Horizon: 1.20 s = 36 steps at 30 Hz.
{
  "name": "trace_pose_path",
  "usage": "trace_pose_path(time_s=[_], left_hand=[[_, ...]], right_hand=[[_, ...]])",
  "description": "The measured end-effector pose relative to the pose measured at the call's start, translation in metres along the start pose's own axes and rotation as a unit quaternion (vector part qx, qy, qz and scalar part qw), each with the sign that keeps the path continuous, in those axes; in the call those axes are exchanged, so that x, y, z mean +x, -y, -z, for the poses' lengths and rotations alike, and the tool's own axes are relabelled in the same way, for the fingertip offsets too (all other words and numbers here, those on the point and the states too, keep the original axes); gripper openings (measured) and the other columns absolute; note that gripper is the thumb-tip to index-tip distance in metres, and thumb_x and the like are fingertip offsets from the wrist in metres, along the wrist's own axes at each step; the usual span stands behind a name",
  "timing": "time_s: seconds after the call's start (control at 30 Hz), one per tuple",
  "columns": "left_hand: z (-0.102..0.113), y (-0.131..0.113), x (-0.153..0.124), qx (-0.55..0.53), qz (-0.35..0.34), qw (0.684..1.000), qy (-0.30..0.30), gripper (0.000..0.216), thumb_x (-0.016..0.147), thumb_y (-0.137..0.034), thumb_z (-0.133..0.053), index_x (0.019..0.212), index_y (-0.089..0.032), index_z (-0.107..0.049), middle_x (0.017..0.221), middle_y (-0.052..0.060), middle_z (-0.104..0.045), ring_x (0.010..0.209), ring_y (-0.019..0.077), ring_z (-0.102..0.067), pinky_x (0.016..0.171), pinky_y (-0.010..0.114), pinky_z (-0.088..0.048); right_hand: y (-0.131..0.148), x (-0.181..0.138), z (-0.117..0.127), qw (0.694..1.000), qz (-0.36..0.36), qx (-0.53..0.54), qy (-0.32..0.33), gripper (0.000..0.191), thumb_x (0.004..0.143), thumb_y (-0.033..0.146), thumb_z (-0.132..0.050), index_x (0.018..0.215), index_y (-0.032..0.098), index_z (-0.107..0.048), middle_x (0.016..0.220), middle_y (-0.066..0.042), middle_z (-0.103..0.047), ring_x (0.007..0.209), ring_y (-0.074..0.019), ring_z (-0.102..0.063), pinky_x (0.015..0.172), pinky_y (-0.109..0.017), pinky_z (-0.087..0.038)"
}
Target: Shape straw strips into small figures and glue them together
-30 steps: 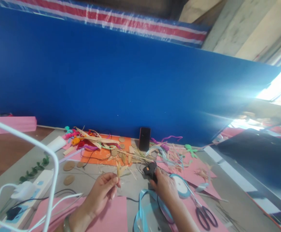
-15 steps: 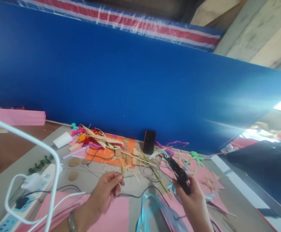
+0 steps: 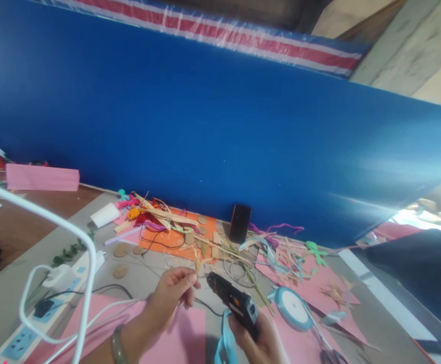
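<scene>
Husk (image 3: pixel 198 263), btm hidden, pinched in L hand (image 3: pixel 174 292); R hand (image 3: pixel 263 339), cropped, grips glue gun (image 3: pixel 233 299).

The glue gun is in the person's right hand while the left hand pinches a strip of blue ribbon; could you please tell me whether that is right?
Not quite: the left hand pinches a straw-coloured dry piece, not blue ribbon, as the head view shows. The glue gun is indeed in the right hand.

A black glue gun (image 3: pixel 234 301) tilts, its nozzle just beside a splayed, upright, tan husk-like piece (image 3: pixel 198 263).
</scene>
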<state>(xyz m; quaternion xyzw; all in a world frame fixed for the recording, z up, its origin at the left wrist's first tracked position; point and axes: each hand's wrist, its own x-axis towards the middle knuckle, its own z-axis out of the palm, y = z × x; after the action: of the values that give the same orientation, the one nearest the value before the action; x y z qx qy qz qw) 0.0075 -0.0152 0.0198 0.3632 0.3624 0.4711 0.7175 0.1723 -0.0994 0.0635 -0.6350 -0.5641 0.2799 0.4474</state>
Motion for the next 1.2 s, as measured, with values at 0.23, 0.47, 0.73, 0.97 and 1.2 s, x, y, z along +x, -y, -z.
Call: trace_pose_path(time_s=[0.23, 0.47, 0.73, 0.97, 1.2], left_hand=[[0.002, 0.002, 0.003, 0.040, -0.006, 0.999, -0.016, 0.036, 0.066, -0.048, -0.070, 0.062, -0.013, -0.062, 0.036, -0.002, -0.054, 0.031, 0.0078, -0.044, 0.036, 0.018, -0.030], [0.002, 0.002, 0.001, 0.042, -0.013, 0.999, -0.004, 0.030, 0.070, -0.041, -0.068, 0.064, -0.013, -0.062, 0.038, -0.002, -0.056, 0.032, 0.0079, -0.046, 0.036, 0.018, -0.031], [-0.001, -0.004, -0.003, 0.022, -0.013, 1.000, 0.004, 0.024, 0.071, -0.035, -0.067, 0.065, -0.012, -0.062, 0.041, -0.002, -0.057, 0.034, 0.0085, -0.050, 0.037, 0.018, -0.035], [0.000, -0.003, -0.002, 0.011, -0.009, 1.000, 0.007, 0.024, 0.071, -0.034, -0.068, 0.065, -0.012, -0.061, 0.042, -0.002, -0.057, 0.033, 0.0081, -0.049, 0.037, 0.018, -0.037], [0.003, 0.004, 0.000, 0.005, -0.012, 1.000, 0.003, 0.022, 0.071, -0.033, -0.068, 0.067, -0.012, -0.062, 0.042, -0.002, -0.057, 0.034, 0.0092, -0.052, 0.037, 0.018, -0.038]], right_hand=[[0.000, 0.002, -0.002, 0.999, 0.004, -0.038, 0.019, 0.048, 0.079, 0.061, -0.053, 0.070, 0.015, -0.063, 0.058, 0.001, -0.046, 0.056, -0.0131, -0.040, 0.050, -0.022, -0.036], [-0.001, 0.003, -0.007, 0.997, 0.001, -0.076, 0.007, 0.048, 0.080, 0.061, -0.052, 0.068, 0.015, -0.061, 0.057, 0.001, -0.048, 0.054, -0.0123, -0.041, 0.047, -0.021, -0.036], [0.009, 0.003, -0.008, 0.996, -0.006, -0.091, 0.001, 0.050, 0.078, 0.064, -0.053, 0.060, 0.017, -0.056, 0.051, 0.002, -0.045, 0.047, -0.0107, -0.037, 0.041, -0.020, -0.031], [0.008, 0.003, -0.008, 0.994, -0.032, -0.098, 0.023, 0.051, 0.080, 0.064, -0.050, 0.056, 0.019, -0.050, 0.047, 0.004, -0.040, 0.044, -0.0099, -0.036, 0.040, -0.020, -0.028], [0.015, 0.002, -0.009, 0.993, -0.041, -0.114, 0.014, 0.050, 0.081, 0.062, -0.050, 0.053, 0.020, -0.047, 0.046, 0.004, -0.039, 0.044, -0.0107, -0.038, 0.041, -0.022, -0.030]])
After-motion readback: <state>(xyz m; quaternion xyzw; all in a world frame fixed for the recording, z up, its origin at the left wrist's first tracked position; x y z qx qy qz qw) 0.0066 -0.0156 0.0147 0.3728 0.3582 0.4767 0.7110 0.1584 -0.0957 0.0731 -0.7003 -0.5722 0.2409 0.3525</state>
